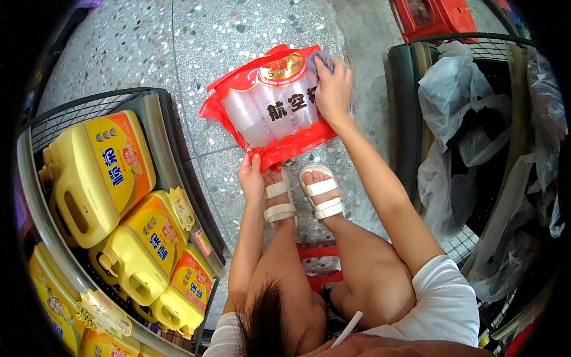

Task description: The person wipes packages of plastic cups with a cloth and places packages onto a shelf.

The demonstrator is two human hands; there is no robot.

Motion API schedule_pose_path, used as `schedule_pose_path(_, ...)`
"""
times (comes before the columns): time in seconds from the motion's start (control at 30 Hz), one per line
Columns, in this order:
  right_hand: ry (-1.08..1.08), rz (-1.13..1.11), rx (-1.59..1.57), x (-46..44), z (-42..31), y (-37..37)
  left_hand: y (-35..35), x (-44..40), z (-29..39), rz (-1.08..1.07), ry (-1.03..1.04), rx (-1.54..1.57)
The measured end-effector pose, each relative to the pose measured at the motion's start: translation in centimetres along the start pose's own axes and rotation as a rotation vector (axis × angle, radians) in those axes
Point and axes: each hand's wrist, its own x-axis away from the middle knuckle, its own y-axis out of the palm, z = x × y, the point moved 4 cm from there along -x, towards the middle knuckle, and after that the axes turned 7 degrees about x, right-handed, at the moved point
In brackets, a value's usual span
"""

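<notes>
A red and clear plastic package of stacked clear cups (256,116) is held up above the floor, between my two hands. My left hand (252,177) pinches the package's lower red edge near its bottom left corner. At the package's right end is my right hand (334,89), its fingers closed on a crumpled greyish-purple cloth (322,59) that lies against the wrapper. Part of the cloth is hidden behind the fingers.
On the left, a wire shelf (157,134) holds several yellow jugs (98,178). At the right, a rack (410,125) carries clear plastic bags (449,89). A red stool (437,18) stands at the top right. My sandalled feet are on the speckled floor (214,35), below the package.
</notes>
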Motion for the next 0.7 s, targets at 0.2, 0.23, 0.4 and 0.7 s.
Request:
schedule_pose_path(0.2, -0.094, -0.043, 0.005, 5.6, 0.7, -1.3, 0.2, 0.1, 0.1, 0.005, 0.036, 0.0)
schedule_pose_path(0.23, -0.106, -0.05, -0.001, 6.7, 1.0, -1.4, 0.4, 0.0, 0.0, 0.01, 0.05, 0.019)
schedule_pose_path(0.4, -0.098, -0.099, -0.061, 11.6, 2.4, -1.5, 0.1, 0.0, -0.4, 0.016, 0.033, 0.057)
schedule_pose_path(0.7, 0.144, -0.241, -0.161, 17.5, 7.8, -2.1, -1.5, -1.0, -1.6, -0.008, 0.046, 0.07)
